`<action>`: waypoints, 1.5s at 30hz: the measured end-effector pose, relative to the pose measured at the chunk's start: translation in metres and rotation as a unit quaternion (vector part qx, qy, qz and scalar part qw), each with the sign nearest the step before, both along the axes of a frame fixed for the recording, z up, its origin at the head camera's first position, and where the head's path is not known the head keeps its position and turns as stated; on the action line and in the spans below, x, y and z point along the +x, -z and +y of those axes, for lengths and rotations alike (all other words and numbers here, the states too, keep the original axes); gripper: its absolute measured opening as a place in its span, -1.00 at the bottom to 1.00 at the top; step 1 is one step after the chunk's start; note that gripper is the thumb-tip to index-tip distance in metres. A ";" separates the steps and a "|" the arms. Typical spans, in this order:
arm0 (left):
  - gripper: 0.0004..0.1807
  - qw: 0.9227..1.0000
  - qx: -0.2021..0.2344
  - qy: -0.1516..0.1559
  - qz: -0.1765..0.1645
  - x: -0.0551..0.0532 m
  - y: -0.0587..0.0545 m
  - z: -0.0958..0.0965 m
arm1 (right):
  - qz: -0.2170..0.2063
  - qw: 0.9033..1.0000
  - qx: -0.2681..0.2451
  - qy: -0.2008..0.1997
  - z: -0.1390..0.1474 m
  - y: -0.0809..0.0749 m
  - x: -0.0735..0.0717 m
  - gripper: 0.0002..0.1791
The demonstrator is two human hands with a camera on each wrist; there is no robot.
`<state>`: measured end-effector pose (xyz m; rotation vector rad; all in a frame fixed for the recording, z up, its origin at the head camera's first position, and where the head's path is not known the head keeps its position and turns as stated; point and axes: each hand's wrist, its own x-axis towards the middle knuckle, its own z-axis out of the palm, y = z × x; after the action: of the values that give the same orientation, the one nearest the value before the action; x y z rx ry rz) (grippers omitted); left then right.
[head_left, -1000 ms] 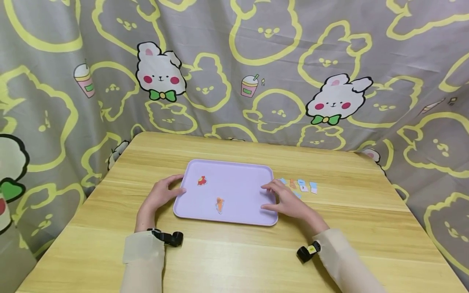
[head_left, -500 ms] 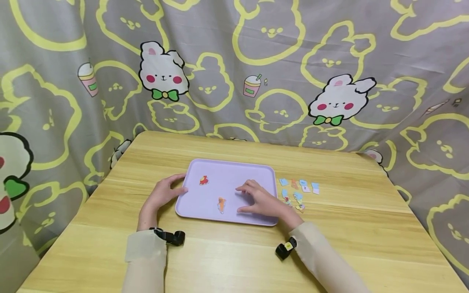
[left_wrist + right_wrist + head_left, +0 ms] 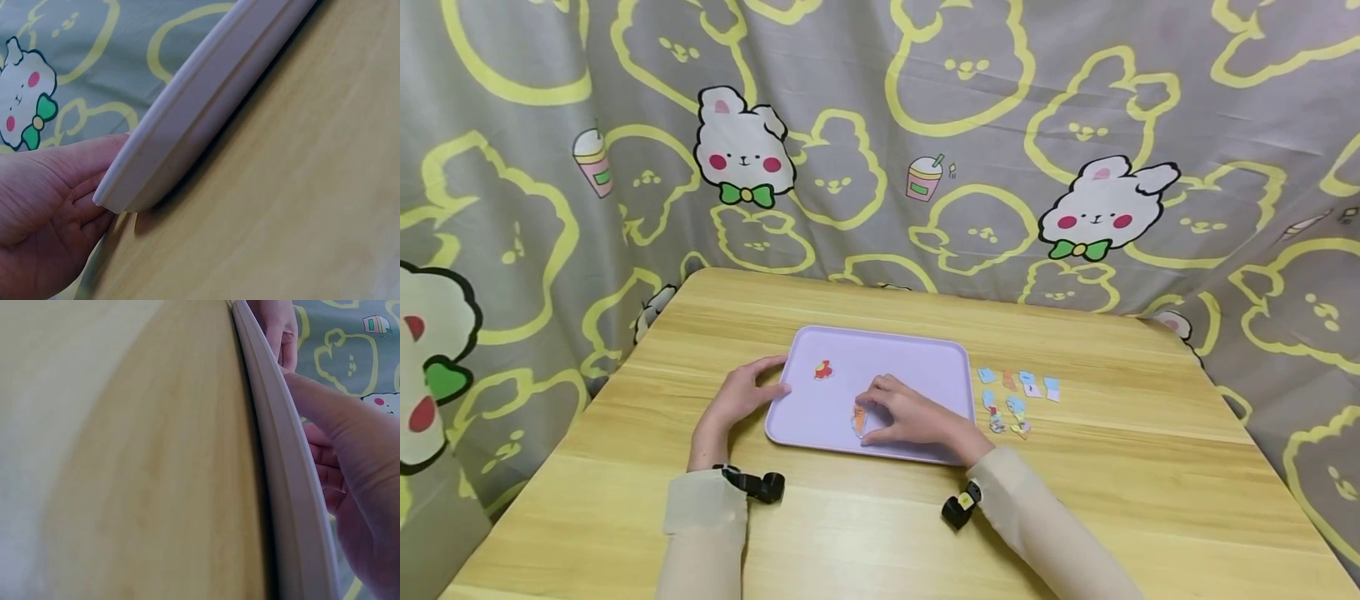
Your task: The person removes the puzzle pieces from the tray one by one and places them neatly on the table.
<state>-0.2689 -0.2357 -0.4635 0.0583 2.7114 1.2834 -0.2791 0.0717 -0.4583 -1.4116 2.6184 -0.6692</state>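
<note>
The lilac tray [image 3: 925, 358] lies flat on the table. In the head view my left hand [image 3: 741, 396] holds its left edge, the thumb over the rim. The left wrist view has the left hand [image 3: 44, 200] at the corner of the tray [image 3: 187, 100]. Over the tray, my right hand [image 3: 910, 417] has thumb and fingers spread around a small orange cut-out piece [image 3: 858, 422]; whether the fingertips touch it I cannot tell. A red cut-out piece [image 3: 823, 370] lies at the upper left of the tray. In the right wrist view the tray wall hides the right hand's fingertips.
Right of the tray, several small blue, orange and multicoloured cut-out pieces [image 3: 1018, 404] lie in rows on the wooden table [image 3: 865, 525]. A patterned curtain [image 3: 865, 75] hangs behind the table and at its sides.
My right hand has moved left from the tray's right edge to the orange piece, uncovering the pieces beside the tray. The left hand stays at the tray's left edge.
</note>
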 end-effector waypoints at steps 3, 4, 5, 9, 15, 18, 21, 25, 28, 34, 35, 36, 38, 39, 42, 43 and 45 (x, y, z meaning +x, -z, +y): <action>-0.38 1.000 0.000 -0.003 -0.003 0.000 -0.001 0.000 | 0.004 1.000 0.006 -0.008 -0.002 0.000 -0.001 -0.39; -0.38 1.000 0.000 -0.004 -0.003 0.000 -0.001 0.000 | 0.007 1.000 0.007 -0.011 -0.003 0.000 -0.001 -0.41; -0.38 1.000 0.000 -0.003 -0.004 0.000 -0.001 0.000 | 0.009 1.000 0.008 -0.014 -0.003 0.000 -0.001 -0.43; -0.38 1.000 0.000 -0.002 -0.002 0.000 -0.001 0.001 | 0.011 1.000 0.003 -0.020 -0.006 0.000 -0.003 -0.50; -0.38 1.000 0.000 -0.004 -0.005 0.000 -0.001 0.000 | -0.012 1.000 0.002 -0.008 -0.008 0.001 -0.003 -0.53; -0.38 1.000 0.001 -0.002 -0.003 0.000 -0.001 0.000 | -0.029 1.000 -0.006 0.004 -0.010 0.003 -0.003 -0.54; -0.38 1.000 0.002 0.000 -0.004 0.000 -0.001 0.000 | -0.030 0.999 -0.021 0.011 -0.012 0.005 -0.001 -0.53; -0.37 1.000 0.002 0.000 -0.006 0.000 -0.001 0.000 | -0.009 0.997 -0.074 0.011 -0.015 0.011 0.001 -0.56; -0.38 1.000 0.002 -0.001 -0.006 0.000 -0.001 0.000 | 0.001 0.991 -0.132 0.007 -0.018 0.013 0.003 -0.56; -0.37 1.000 0.000 0.000 -0.008 -0.001 -0.002 0.000 | -0.028 0.981 -0.189 0.023 -0.020 0.012 0.006 -0.53; -0.37 1.000 0.001 0.001 -0.009 -0.001 -0.002 0.000 | -0.033 0.981 -0.192 0.027 -0.019 0.012 0.007 -0.53; -0.37 1.000 0.001 0.001 -0.009 -0.001 -0.002 0.000 | -0.036 0.980 -0.193 0.032 -0.019 0.012 0.007 -0.53; -0.37 1.000 0.001 0.002 -0.008 -0.001 -0.002 0.001 | -0.035 0.979 -0.199 0.039 -0.017 0.013 0.007 -0.53; -0.37 1.000 0.000 0.002 -0.008 -0.001 -0.002 0.001 | -0.033 0.978 -0.204 0.041 -0.016 0.013 0.007 -0.54; -0.36 1.000 0.000 0.002 -0.010 0.000 -0.002 0.001 | -0.026 0.975 -0.216 0.045 -0.012 0.015 0.008 -0.55; -0.36 1.000 0.000 0.002 -0.010 0.000 -0.001 0.001 | -0.024 0.974 -0.220 0.046 -0.010 0.014 0.008 -0.55; -0.36 1.000 -0.001 0.002 -0.011 -0.001 -0.001 0.000 | -0.023 0.973 -0.227 0.046 -0.007 0.014 0.009 -0.55</action>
<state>-0.2695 -0.2353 -0.4625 0.0489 2.6935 1.2716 -0.2703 0.0651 -0.4728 -1.3491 2.6135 -1.3658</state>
